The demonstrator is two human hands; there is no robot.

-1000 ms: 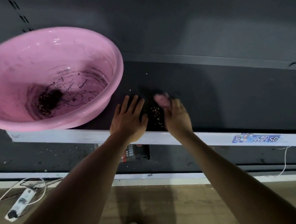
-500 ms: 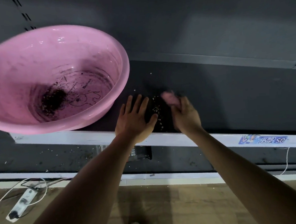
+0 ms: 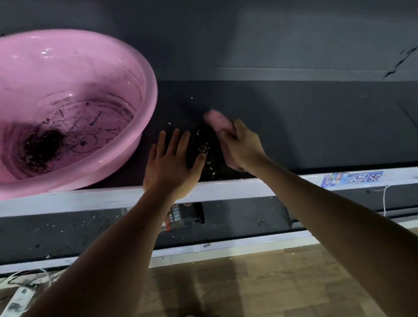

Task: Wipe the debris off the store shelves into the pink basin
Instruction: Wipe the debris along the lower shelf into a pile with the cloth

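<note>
1. The step in hand looks like gathering: a small pile of pale crumbs (image 3: 205, 150) lies on the dark shelf (image 3: 323, 126), between the two hands and close to the white front lip (image 3: 83, 200).
2. The right hand (image 3: 244, 146) has its fingers curled round a wadded pink cloth (image 3: 216, 120), which sticks out past the knuckles and sits just right of the crumbs.
3. The left hand (image 3: 171, 165) lies palm down with fingers spread and straight, holding nothing; its thumb tip is at the edge of the pile, like a stop to sweep against.
4. The pink basin (image 3: 63, 69) stands on the same shelf just left of the left hand, tilted toward the camera, with a dark clump of dirt (image 3: 43, 146) already on its bottom.
5. A few stray specks lie further back on the shelf, and more show on the lower shelf (image 3: 60, 231) near a black packet (image 3: 185, 216) — so the job seems far from finished.
6. Next, I judge, the cloth must push the pile onto the left palm or along to the basin, and the sweep has to stay clear of the front lip, or crumbs will drop below.
</note>
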